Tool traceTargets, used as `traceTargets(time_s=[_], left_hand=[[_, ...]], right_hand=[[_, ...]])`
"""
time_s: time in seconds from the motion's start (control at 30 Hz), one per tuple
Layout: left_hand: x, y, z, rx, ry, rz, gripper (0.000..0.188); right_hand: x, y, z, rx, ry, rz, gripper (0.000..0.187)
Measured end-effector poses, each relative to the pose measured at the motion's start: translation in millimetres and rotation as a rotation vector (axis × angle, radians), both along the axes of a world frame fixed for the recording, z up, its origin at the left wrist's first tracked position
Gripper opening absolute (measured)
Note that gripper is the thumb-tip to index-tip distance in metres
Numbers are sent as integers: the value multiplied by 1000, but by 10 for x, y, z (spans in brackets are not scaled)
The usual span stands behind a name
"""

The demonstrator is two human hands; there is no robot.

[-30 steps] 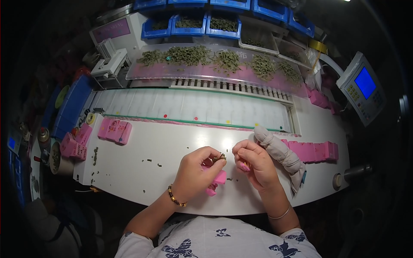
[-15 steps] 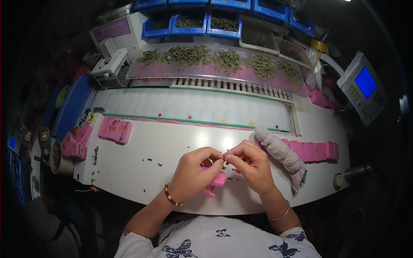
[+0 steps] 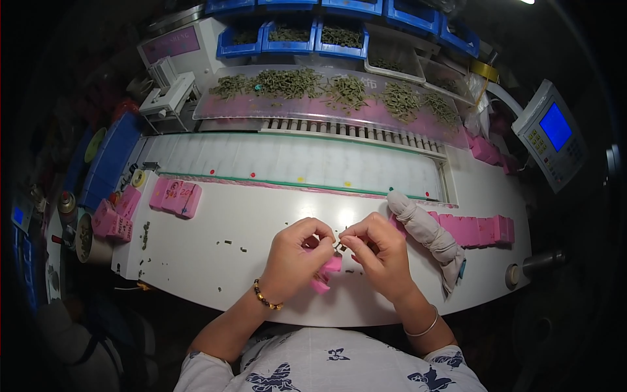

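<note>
Above the white table [image 3: 248,274], my two hands meet with their fingertips close together. My left hand [image 3: 295,256] is closed, with a bent pink rubber block [image 3: 332,264] in its lower fingers and its thumb and forefinger pinched. Close beside it, my right hand [image 3: 384,256] pinches with thumb and forefinger at a tiny dark piece [image 3: 341,247] between the hands. The piece is too small to make out well. Small dark green bits [image 3: 243,249] lie scattered on the table around my hands.
Pink blocks [image 3: 176,197] stand at left, and a row of pink blocks [image 3: 464,230] at right behind a grey cloth roll [image 3: 421,225]. Beyond runs a white belt [image 3: 294,157], below a clear tray [image 3: 215,111] of green pieces. Blue bins [image 3: 287,46] and a control panel [image 3: 555,130] stand farther back.
My fingertips have parted slightly, and the pink block has tilted under my left hand. Coloured dots on the white belt have shifted to the left.
</note>
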State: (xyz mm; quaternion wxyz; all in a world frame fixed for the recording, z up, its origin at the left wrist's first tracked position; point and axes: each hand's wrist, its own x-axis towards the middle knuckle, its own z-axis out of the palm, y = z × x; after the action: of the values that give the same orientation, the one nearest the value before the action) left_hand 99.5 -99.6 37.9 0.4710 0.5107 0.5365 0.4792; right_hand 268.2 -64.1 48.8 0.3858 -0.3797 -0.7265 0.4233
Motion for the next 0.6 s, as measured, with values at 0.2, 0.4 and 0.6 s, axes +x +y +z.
traceTargets(time_s=[0.2, 0.4, 0.6], left_hand=[[-132, 16, 5, 56, 84, 26, 17], [-153, -5, -96, 200, 268, -18, 18], [-77, -38, 90, -239, -182, -60, 20]], right_hand=[[108, 125, -13, -427, 252, -213, 9], [99, 169, -65, -552, 381, -184, 8], [99, 136, -93, -569, 351, -165, 12]])
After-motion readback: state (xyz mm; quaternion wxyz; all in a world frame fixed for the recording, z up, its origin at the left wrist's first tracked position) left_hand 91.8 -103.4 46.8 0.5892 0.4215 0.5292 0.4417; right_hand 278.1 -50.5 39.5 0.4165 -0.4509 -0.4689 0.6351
